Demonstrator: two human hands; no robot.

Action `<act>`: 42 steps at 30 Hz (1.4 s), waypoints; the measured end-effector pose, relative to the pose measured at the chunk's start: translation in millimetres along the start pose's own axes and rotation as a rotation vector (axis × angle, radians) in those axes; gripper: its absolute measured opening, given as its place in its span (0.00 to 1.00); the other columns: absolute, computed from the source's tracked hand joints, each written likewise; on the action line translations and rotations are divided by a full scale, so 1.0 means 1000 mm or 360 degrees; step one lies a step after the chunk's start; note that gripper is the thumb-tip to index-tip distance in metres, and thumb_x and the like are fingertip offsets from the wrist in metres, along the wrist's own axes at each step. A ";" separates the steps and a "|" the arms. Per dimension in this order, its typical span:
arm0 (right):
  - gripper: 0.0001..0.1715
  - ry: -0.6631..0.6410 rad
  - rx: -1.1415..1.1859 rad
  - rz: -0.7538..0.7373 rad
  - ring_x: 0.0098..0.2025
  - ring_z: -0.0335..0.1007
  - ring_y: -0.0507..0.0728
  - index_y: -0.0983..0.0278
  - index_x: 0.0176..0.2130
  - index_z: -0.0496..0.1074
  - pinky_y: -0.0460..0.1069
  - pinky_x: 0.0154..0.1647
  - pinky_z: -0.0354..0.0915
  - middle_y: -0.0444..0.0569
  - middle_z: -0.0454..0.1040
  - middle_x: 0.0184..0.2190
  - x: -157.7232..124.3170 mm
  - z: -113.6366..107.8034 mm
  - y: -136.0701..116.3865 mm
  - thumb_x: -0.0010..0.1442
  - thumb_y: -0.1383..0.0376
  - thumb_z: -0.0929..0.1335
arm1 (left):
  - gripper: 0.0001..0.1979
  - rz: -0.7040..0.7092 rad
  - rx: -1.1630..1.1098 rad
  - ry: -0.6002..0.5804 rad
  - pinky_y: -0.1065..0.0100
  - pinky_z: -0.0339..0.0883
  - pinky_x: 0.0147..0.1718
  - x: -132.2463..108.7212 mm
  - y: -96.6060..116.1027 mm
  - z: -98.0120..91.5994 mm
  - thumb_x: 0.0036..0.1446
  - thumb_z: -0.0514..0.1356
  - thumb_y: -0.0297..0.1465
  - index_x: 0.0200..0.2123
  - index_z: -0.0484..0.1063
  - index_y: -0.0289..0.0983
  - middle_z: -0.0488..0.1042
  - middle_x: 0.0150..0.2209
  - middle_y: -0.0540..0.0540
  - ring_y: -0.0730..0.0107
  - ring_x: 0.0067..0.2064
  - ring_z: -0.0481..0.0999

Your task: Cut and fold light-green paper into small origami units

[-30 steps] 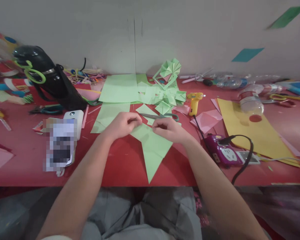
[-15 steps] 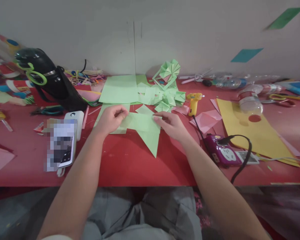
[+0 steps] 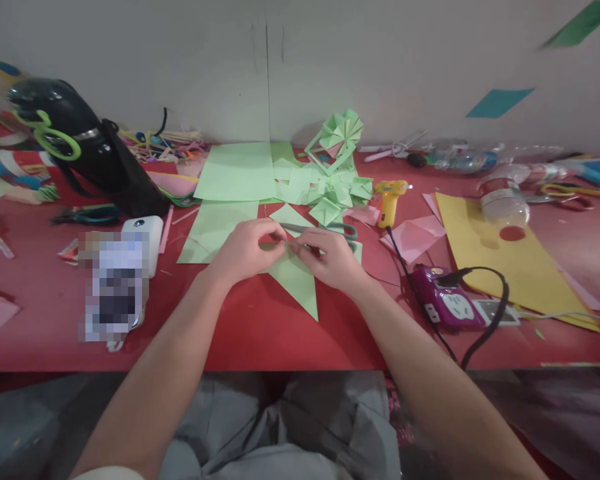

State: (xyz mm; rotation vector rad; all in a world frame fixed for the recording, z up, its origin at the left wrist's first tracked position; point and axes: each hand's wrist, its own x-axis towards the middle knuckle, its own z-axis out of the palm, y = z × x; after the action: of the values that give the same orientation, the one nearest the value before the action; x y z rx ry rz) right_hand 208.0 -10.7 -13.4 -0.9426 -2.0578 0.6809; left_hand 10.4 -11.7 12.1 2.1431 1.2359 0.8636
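My left hand [image 3: 253, 248] and my right hand [image 3: 330, 255] meet over the middle of the table, fingertips pinched close together. What they pinch is too small to make out. Faint thin lines, like thread or wire, run out to both sides of the hands. A light green paper piece [image 3: 300, 290] lies beneath them, its pointed end towards me. Just behind my right hand show scissors with grey-green handles [image 3: 347, 230], partly hidden. Light green sheets [image 3: 235, 172] and folded green paper pieces [image 3: 337, 193] lie beyond, with a round pleated green paper form [image 3: 341, 133] standing at the back.
A yellow glue gun [image 3: 391, 200], a purple power strip [image 3: 447, 298] with cables and yellow paper [image 3: 500, 267] are to the right. Plastic bottles [image 3: 505, 203] lie farther back. On the left are a leaning black bottle [image 3: 90, 147], a phone [image 3: 117, 287] and pliers [image 3: 87, 215].
Both hands have let go of the green paper's upper edge and come together, fingertips pinched. The scissors' handles now show behind my right hand.
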 end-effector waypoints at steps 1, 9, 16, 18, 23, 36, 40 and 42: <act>0.12 0.0014 0.0007 -0.0023 0.29 0.63 0.52 0.64 0.33 0.75 0.49 0.32 0.59 0.49 0.71 0.29 0.000 0.000 0.000 0.64 0.65 0.64 | 0.05 -0.0016 -0.0005 -0.0006 0.66 0.69 0.42 0.000 0.000 0.000 0.54 0.59 0.29 0.32 0.75 0.38 0.79 0.36 0.48 0.66 0.39 0.76; 0.15 0.0210 -0.0093 0.0096 0.30 0.65 0.55 0.62 0.32 0.76 0.51 0.32 0.60 0.51 0.75 0.31 -0.002 -0.014 -0.002 0.65 0.59 0.64 | 0.04 -0.0193 0.0131 0.0112 0.66 0.68 0.40 -0.001 -0.019 -0.019 0.51 0.59 0.31 0.27 0.74 0.38 0.77 0.31 0.49 0.66 0.36 0.75; 0.15 0.0630 -0.0051 0.0188 0.29 0.62 0.55 0.62 0.28 0.73 0.52 0.32 0.61 0.48 0.69 0.26 -0.003 -0.032 0.003 0.63 0.57 0.67 | 0.04 -0.0389 0.0298 0.0383 0.66 0.68 0.35 -0.002 -0.047 -0.039 0.49 0.60 0.31 0.24 0.72 0.37 0.75 0.26 0.49 0.66 0.31 0.74; 0.15 0.0783 0.0057 0.0326 0.27 0.61 0.54 0.62 0.30 0.73 0.51 0.29 0.60 0.47 0.66 0.24 -0.002 -0.033 0.005 0.62 0.54 0.67 | 0.05 -0.0423 0.0171 0.0373 0.65 0.69 0.36 -0.001 -0.047 -0.038 0.50 0.61 0.32 0.25 0.73 0.37 0.76 0.27 0.48 0.66 0.32 0.75; 0.17 0.0640 0.0424 0.0574 0.23 0.62 0.53 0.61 0.40 0.74 0.50 0.25 0.63 0.45 0.66 0.24 0.002 -0.021 0.007 0.60 0.51 0.69 | 0.22 -0.0346 -0.0576 0.0104 0.61 0.73 0.45 0.003 -0.029 -0.020 0.56 0.62 0.37 0.53 0.71 0.38 0.77 0.50 0.41 0.61 0.47 0.78; 0.20 0.0336 0.0657 0.0615 0.39 0.71 0.55 0.63 0.44 0.73 0.50 0.37 0.69 0.51 0.75 0.39 0.003 -0.001 0.011 0.57 0.53 0.71 | 0.38 -0.0198 -0.0494 0.0054 0.64 0.75 0.43 0.002 -0.017 -0.003 0.58 0.56 0.27 0.70 0.50 0.48 0.67 0.62 0.42 0.60 0.51 0.76; 0.25 0.0172 0.0661 0.0695 0.37 0.71 0.55 0.63 0.41 0.75 0.50 0.36 0.68 0.50 0.76 0.36 0.003 -0.003 0.003 0.59 0.45 0.69 | 0.37 -0.0144 -0.0368 -0.0021 0.66 0.74 0.40 0.000 -0.020 -0.003 0.56 0.54 0.24 0.68 0.56 0.49 0.64 0.65 0.44 0.66 0.44 0.76; 0.28 0.0097 0.0739 0.0690 0.40 0.72 0.56 0.63 0.42 0.75 0.50 0.40 0.69 0.52 0.77 0.39 0.003 -0.004 0.000 0.60 0.43 0.67 | 0.35 -0.0110 -0.0278 -0.0073 0.66 0.73 0.42 -0.001 -0.022 -0.002 0.55 0.53 0.23 0.66 0.60 0.48 0.67 0.62 0.45 0.65 0.47 0.76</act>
State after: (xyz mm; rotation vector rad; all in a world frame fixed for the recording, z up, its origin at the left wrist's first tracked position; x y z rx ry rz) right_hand 209.6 -7.5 -10.0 -1.1158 -1.5454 1.2748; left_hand -3.8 -3.0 -1.8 1.9604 1.1601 0.8551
